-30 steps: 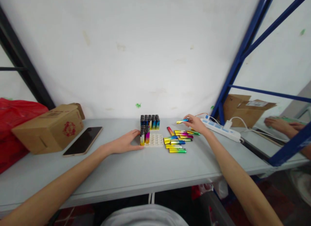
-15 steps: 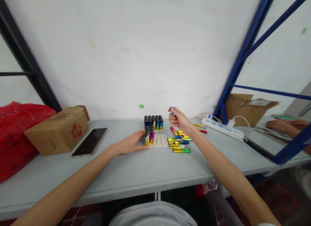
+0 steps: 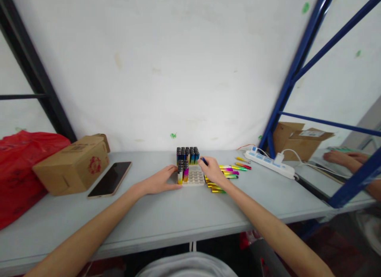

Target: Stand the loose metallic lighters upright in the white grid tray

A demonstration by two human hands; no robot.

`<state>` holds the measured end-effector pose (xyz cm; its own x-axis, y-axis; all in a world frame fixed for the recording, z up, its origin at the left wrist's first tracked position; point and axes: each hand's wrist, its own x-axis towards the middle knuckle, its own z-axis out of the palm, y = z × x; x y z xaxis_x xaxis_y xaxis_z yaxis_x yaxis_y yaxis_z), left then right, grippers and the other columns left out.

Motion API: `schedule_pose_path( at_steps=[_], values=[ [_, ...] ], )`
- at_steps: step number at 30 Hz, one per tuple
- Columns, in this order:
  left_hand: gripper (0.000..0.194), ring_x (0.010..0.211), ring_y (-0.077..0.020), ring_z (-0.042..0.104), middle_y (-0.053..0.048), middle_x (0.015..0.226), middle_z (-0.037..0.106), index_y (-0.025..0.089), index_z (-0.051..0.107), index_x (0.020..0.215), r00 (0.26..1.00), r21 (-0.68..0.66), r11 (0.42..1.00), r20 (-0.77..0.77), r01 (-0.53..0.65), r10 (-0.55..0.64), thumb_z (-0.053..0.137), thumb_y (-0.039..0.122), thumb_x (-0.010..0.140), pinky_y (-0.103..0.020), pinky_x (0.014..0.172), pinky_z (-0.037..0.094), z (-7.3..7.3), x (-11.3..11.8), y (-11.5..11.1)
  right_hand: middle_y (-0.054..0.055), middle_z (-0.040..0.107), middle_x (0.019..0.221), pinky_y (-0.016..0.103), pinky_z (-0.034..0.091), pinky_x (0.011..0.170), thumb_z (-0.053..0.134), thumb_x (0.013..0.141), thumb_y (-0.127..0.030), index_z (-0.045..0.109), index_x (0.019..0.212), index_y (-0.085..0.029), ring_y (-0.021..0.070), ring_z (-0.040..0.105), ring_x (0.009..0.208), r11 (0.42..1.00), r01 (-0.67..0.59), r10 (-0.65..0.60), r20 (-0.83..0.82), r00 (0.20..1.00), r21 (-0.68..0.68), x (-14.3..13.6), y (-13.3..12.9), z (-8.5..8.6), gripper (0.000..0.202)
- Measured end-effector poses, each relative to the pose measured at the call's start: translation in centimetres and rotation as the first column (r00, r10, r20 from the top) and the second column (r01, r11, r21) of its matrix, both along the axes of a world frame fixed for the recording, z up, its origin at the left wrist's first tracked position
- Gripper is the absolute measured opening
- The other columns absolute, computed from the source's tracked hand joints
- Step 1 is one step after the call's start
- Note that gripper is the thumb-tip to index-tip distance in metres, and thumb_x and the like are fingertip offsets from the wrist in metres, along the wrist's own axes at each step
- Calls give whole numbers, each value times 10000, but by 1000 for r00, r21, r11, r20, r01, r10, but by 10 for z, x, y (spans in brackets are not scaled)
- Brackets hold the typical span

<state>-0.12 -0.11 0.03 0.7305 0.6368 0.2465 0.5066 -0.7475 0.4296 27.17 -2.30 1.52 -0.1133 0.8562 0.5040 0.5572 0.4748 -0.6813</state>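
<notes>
A white tray with rows of round holes sits on the table. Several lighters stand upright at its left end, with yellow, white and purple bodies and black tops. My left hand spans that end, thumb at the near corner and fingers at the far side, gripping the tray. My right hand is closed around a dark blue lighter above the tray's right end, its lower part hidden by the fingers. Behind the tray stands a block of upright lighters. Loose shiny lighters lie to the right, partly under my right hand.
A phone, a cardboard box and a red bag are at left. On the right lie a white power strip with cables and an open carton behind a blue frame. Another person's hands show at far right.
My right hand has come down and left with the lighter, from above the loose pile to the tray's right end. My left hand stays at the tray's left end.
</notes>
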Motion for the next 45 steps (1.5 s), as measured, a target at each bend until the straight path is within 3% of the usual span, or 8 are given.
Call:
schedule_pose_path(
  at_steps=[7,11,19,26,33,36,39,45],
  values=[
    [698,1301,-359,619,-184,1401,642,145,587,1393,999,-46,998,-45,-33,31,719,648,927,-501,1192,463,1,3,-2,-30,583,710,265,407,672,394,1107,-566,534,869,-243,166,554,674,978,-170,184,125,975,-118,2,-17,8,425],
    [705,1313,-367,608,-175,1415,630,154,596,1385,999,-57,998,-40,-31,29,744,649,906,-490,1203,452,1,3,-2,31,619,825,299,416,756,464,1098,-572,579,811,-222,188,571,776,962,-274,255,341,905,6,5,-21,13,466],
    [745,1353,-356,591,-181,1457,613,141,579,1435,999,-67,997,-23,-24,23,769,631,908,-464,1216,442,-2,1,-1,42,714,788,307,437,731,445,1123,-546,651,906,-217,200,636,716,969,-242,222,265,938,44,3,-25,12,445],
    [729,1367,-355,592,-165,1464,624,173,575,1456,1000,-70,997,16,-23,24,782,608,908,-487,1225,438,-3,0,-3,82,744,890,317,485,757,478,1137,-469,679,1041,-186,226,685,809,927,-375,340,427,838,-3,-8,-19,-6,360],
    [652,1333,-339,612,-147,1432,640,181,591,1421,1000,-44,999,12,-6,7,748,587,936,-465,1207,460,-3,0,-2,57,695,772,292,393,670,587,1078,-535,691,833,-182,191,617,703,948,-313,287,558,779,-51,-11,-17,-1,442],
    [653,1344,-348,613,-150,1452,638,183,590,1425,1000,-31,999,10,-17,17,742,588,935,-469,1209,462,-3,0,-2,33,666,717,287,356,661,494,1123,-525,677,778,-187,163,567,658,946,-319,299,524,798,-54,4,-15,4,517],
    [663,1348,-349,617,-149,1468,635,183,586,1430,1000,-25,999,-2,-30,30,734,594,931,-468,1216,456,-3,1,-2,36,684,725,288,372,681,420,1154,-455,699,824,-184,162,563,654,979,-203,187,475,860,-17,34,-6,12,510],
    [766,1289,-392,626,-178,1360,664,159,640,1315,986,-24,986,-18,-166,166,793,712,808,-521,1164,492,-5,12,-5,98,809,959,306,513,807,626,1031,-302,783,1037,-165,215,712,841,997,6,34,494,869,-79,119,28,19,208]
  ],
)
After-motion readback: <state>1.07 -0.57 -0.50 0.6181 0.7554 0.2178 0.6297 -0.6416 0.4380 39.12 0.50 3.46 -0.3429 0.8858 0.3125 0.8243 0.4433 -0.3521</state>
